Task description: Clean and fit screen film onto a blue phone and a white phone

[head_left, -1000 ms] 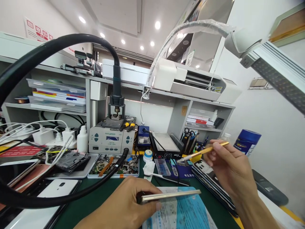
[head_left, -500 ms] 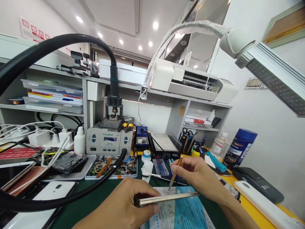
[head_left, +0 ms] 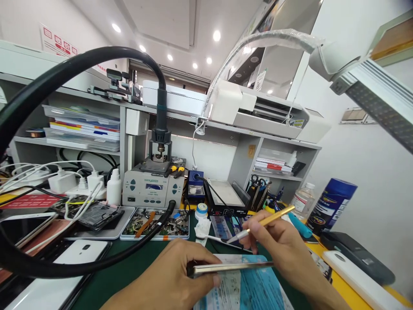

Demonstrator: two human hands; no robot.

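Note:
My left hand [head_left: 171, 275] is closed round one end of a phone [head_left: 235, 267], thumb below and fingers above. The phone is seen nearly edge-on, showing its thin metallic side. In my right hand [head_left: 280, 245] is a slim craft knife [head_left: 269, 219] with a gold handle, pinched between thumb and fingers. Its silvery tip points left, above and apart from the phone. Beneath both hands lies a blue and white printed sheet [head_left: 260, 288] on a green mat [head_left: 129, 275].
A black hose [head_left: 106, 271] loops across the left side. Behind stand a rework station [head_left: 153, 193], a tray of small parts [head_left: 151, 234] and a round jar [head_left: 201, 211]. A blue spray can [head_left: 331, 204] and white phones [head_left: 58, 280] flank the mat.
My right hand has lifted the knife tip away from the phone and tilted the handle from near upright to slanting right. The view has shifted slightly left.

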